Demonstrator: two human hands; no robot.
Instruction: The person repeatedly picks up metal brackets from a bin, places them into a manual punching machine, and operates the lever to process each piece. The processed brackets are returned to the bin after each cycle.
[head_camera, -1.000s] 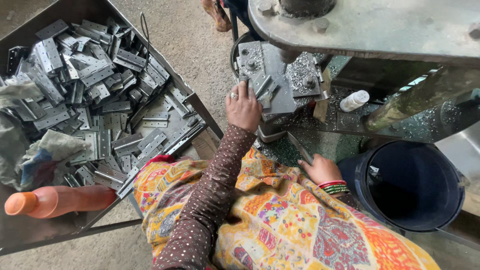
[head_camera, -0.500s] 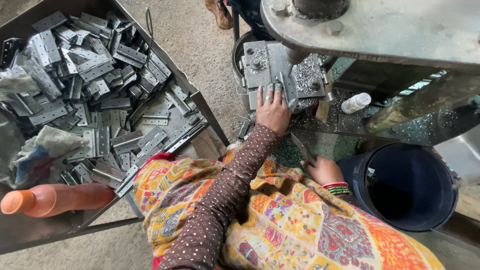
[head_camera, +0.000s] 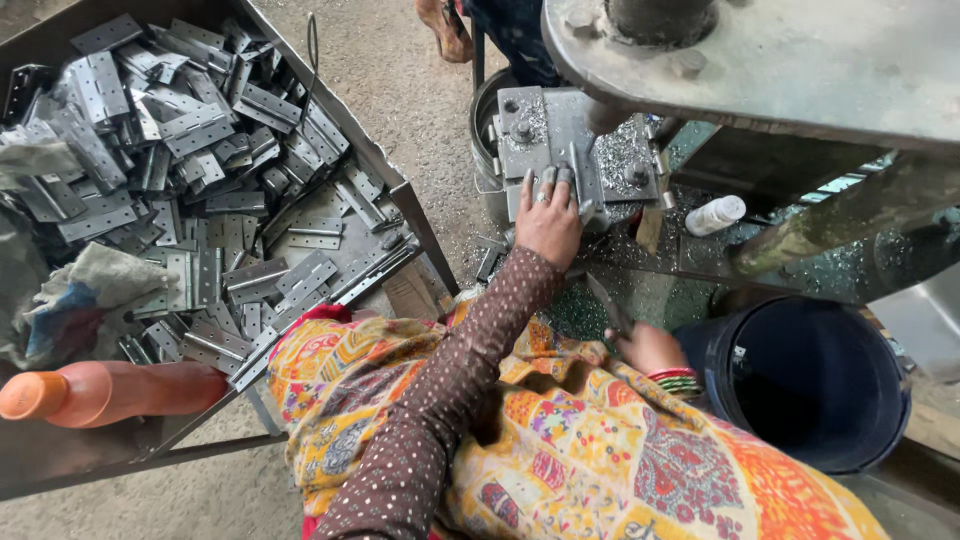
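Dozens of grey metal hinges (head_camera: 200, 190) lay heaped in the steel tray (head_camera: 405, 195) at the left, an orange bottle (head_camera: 110, 392) along its near edge. Ahead stood the press (head_camera: 760, 60), a dark blue bucket (head_camera: 810, 380) at its near right. Left hand (head_camera: 548, 222) lay flat, fingers spread, on a hinge piece (head_camera: 580, 180) on the die block (head_camera: 530, 135); judged best seated squarely, fingers clear. Right hand (head_camera: 648, 348) loosely gripped a thin metal strip (head_camera: 608, 305).

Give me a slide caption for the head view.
Left hand on press fixture, right hand beside dark bucket.
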